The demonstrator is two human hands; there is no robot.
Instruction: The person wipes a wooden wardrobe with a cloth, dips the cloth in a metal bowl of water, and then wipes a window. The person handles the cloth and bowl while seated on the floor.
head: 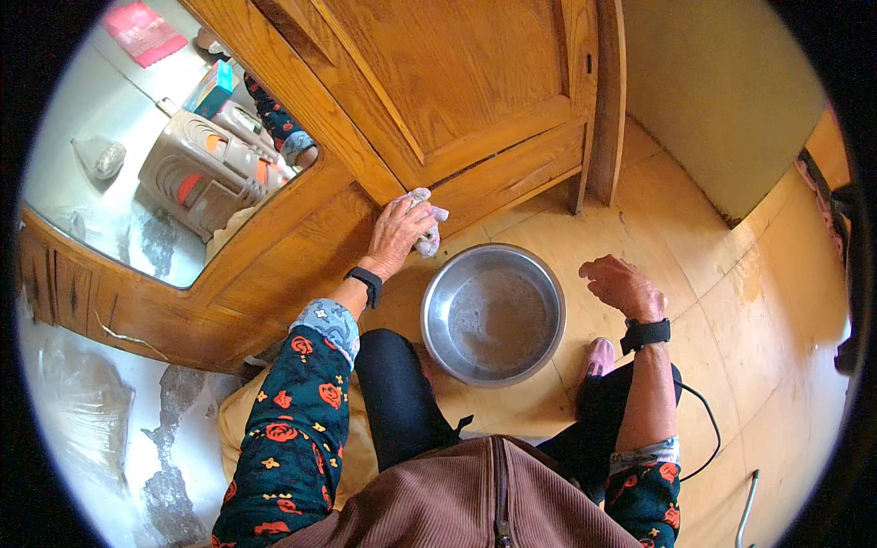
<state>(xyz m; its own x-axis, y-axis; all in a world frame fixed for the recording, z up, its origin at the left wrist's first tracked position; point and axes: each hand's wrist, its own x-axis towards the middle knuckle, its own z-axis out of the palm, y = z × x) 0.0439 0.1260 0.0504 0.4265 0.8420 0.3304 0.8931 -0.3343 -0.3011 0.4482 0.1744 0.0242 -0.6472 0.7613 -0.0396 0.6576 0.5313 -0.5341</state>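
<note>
My left hand [396, 231] grips a crumpled pale cloth [429, 236] against the lower front of a brown wooden wardrobe [507, 161], close to the corner of its door frame. On the floor between my feet stands a round stainless steel basin [493, 315] with murky water in it. To the right of the basin, my right hand [625, 286] hangs in the air, its fingers loosely bent and holding nothing. Part of its palm is hidden from above. Both wrists wear black straps.
A mirror [185, 171] in the wardrobe reflects stacked plastic stools and a pink cloth. Tiles [747, 349] cover the floor. A wall corner [733, 219] juts in at the right. Plastic wrapping [85, 404] lies at the left, and a black cable [716, 428] loops beside my right leg.
</note>
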